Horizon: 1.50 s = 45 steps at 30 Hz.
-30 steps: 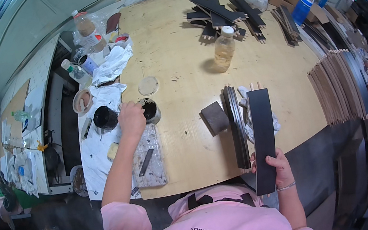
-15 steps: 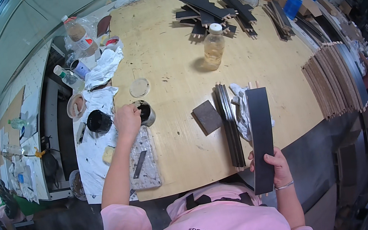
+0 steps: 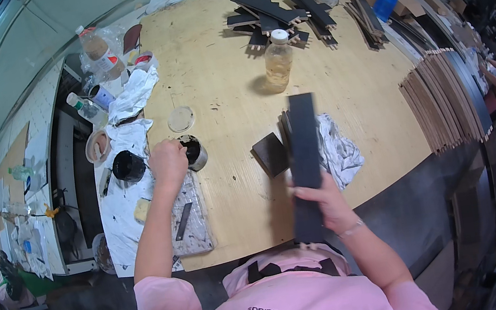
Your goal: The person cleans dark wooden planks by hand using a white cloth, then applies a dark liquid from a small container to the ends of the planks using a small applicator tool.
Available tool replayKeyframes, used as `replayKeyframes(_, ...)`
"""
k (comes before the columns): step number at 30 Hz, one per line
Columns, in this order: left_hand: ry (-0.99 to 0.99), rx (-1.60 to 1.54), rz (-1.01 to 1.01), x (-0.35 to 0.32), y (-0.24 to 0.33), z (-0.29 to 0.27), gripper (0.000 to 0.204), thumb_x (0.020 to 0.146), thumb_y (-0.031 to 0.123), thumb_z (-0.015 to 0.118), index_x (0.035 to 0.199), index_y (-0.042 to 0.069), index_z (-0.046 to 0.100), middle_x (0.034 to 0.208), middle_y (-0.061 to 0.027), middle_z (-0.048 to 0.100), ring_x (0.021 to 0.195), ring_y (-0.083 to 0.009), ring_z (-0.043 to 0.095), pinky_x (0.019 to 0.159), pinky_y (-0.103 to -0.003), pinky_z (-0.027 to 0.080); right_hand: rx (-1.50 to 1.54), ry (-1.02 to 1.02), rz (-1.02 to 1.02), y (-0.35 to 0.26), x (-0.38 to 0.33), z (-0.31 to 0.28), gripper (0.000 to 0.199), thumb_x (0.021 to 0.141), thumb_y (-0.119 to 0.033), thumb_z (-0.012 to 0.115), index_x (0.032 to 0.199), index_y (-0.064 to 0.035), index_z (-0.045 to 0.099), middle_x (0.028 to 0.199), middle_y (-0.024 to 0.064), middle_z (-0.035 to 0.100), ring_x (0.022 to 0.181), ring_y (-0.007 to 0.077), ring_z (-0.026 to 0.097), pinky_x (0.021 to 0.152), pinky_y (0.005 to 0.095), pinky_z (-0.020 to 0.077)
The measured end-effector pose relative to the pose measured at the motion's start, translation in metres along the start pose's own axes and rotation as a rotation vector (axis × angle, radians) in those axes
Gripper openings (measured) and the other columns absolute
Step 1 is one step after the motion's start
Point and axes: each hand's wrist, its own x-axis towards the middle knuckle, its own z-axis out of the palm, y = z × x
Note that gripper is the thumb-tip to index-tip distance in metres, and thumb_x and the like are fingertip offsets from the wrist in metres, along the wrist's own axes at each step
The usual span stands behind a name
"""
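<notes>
My left hand (image 3: 168, 164) is closed at the rim of an open can (image 3: 199, 156) with dark liquid inside; what its fingers pinch is hidden. A black board (image 3: 303, 147) with wooden dowel pegs at its lower end is gripped near its lower half by my right hand (image 3: 325, 204), held upright above the table. Partly behind that board stand more black boards (image 3: 285, 130). A dark square block (image 3: 270, 155) lies just left of them, and a crumpled white cloth (image 3: 340, 151) to their right. Left of my left hand is a black pot (image 3: 129, 166).
A bottle of yellowish liquid (image 3: 279, 63) stands mid-table (image 3: 218, 82). Black boards (image 3: 265, 11) are piled at the back, and a row of boards (image 3: 442, 103) stands at the right edge. A plastic-wrapped slab (image 3: 193, 227) carries a flat dark strip. Bottles and rags crowd the left side.
My right hand has carried the black board leftward, in front of the other standing boards, uncovering the white cloth. My left hand stays at the can. The whole view has shifted slightly.
</notes>
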Motion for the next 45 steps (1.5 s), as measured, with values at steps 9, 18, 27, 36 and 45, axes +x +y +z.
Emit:
replayKeyframes(9,-0.101,-0.066,0.078,-0.005,-0.005,0.003,0.012,0.074,0.015,0.075,0.077,0.005,0.07,0.083,-0.0135,0.066,0.085,-0.0328,0.064,0.075,-0.045,0.051,-0.43,0.056,-0.039,0.091,0.151,0.098,0.046,0.069,-0.001,0.081,0.107,0.0023,0.057,0.09,0.0113,0.066,0.078,0.0193,0.065,0.071,0.0327,0.0532)
replayKeyframes(18,0.007,-0.116,0.3,-0.006,-0.015,0.011,0.007,0.073,0.006,0.071,0.076,0.003,0.066,0.078,-0.0144,0.06,0.083,-0.0348,0.059,0.076,-0.045,0.047,-1.091,0.205,-0.03,0.092,0.181,0.14,0.078,0.062,-0.021,0.09,0.127,-0.0009,0.052,0.108,0.0192,0.069,0.1,0.0345,0.067,0.082,0.0435,0.0545)
replayKeyframes(27,-0.108,-0.189,0.276,0.014,-0.023,0.004,0.005,0.072,0.006,0.069,0.073,0.002,0.067,0.08,-0.0167,0.065,0.085,-0.0359,0.062,0.078,-0.045,0.049,-1.136,0.174,-0.113,0.099,0.185,0.137,0.071,0.06,-0.026,0.091,0.117,-0.0025,0.057,0.101,0.0188,0.07,0.098,0.0345,0.068,0.08,0.0443,0.0546)
replayKeyframes(36,-0.382,-0.3,0.246,0.035,-0.028,0.004,0.008,0.068,0.011,0.073,0.07,0.004,0.069,0.072,-0.0176,0.066,0.071,-0.0338,0.066,0.067,-0.043,0.051,-1.116,0.154,-0.08,0.098,0.187,0.133,0.077,0.06,-0.027,0.091,0.125,-0.0054,0.056,0.104,0.0177,0.071,0.099,0.033,0.068,0.082,0.0424,0.0545)
replayKeyframes(45,-0.379,-0.665,-0.017,0.03,-0.06,0.025,0.011,0.069,0.01,0.076,0.074,0.002,0.072,0.066,-0.0121,0.066,0.06,-0.0201,0.063,0.059,-0.034,0.048,-1.075,0.16,-0.056,0.094,0.185,0.135,0.072,0.064,-0.024,0.089,0.125,-0.0045,0.055,0.107,0.0178,0.07,0.102,0.0329,0.067,0.086,0.041,0.0525)
